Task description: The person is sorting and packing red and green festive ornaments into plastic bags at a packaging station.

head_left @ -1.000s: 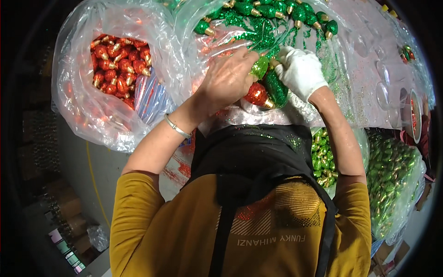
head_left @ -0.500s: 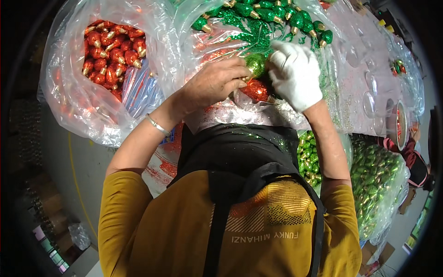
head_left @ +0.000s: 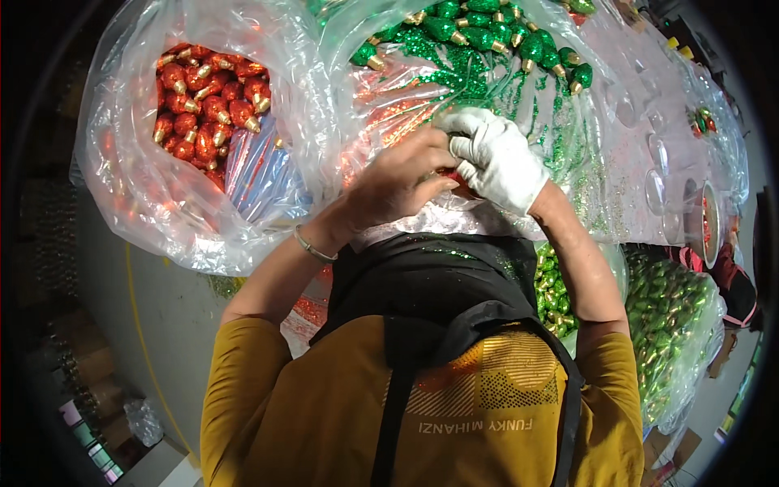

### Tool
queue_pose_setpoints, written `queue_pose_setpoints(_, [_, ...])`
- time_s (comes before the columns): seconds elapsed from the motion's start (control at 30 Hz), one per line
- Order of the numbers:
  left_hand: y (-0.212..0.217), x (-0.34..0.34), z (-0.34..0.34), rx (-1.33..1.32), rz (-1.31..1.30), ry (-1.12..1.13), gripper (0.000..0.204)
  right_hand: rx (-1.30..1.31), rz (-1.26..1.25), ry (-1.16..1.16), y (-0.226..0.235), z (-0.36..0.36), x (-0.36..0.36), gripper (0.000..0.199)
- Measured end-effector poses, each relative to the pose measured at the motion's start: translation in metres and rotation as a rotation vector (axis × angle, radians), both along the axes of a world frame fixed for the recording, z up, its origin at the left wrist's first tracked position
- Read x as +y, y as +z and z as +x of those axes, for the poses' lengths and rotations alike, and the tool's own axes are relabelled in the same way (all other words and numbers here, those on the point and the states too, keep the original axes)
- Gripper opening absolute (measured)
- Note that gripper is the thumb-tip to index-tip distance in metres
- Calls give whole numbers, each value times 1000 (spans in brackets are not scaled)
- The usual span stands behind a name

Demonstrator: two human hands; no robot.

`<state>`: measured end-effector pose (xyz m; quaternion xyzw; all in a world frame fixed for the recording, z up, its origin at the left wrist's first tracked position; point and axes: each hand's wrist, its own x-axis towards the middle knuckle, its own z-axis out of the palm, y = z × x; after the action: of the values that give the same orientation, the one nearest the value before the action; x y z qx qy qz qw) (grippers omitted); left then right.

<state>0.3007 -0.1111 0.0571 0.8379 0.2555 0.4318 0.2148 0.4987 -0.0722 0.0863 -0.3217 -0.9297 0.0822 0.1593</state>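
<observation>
Two-handed | set bare left hand close beside white-gloved right hand | had red ornament between both, mostly hidden | could not tell either hand's grip, clasped or loose | saw green ornaments on glittery sheet beyond

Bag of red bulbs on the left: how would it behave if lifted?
The bag would likely sag and crumple, its clear film looking thin and creased. The red bulbs would probably roll or shift, being rounded and loosely heaped.
</observation>
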Motion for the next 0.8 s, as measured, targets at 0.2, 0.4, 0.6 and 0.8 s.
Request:
queue_pose_setpoints(0.2, [2,8,14,21,-21,95,47,470,-339,-48,3,19,-3,16])
queue_pose_setpoints(0.4, [18,18,30,307,22,40,45,121,-66,-193,19,44,-68,19])
queue_pose_setpoints(0.6, [30,26,42,406,-16,-45,36,129,132,-133,-7,54,-63,23])
queue_pose_setpoints(0.8, [50,16,41,34,91,295,25,142,-37,-204,56,103,-70,19])
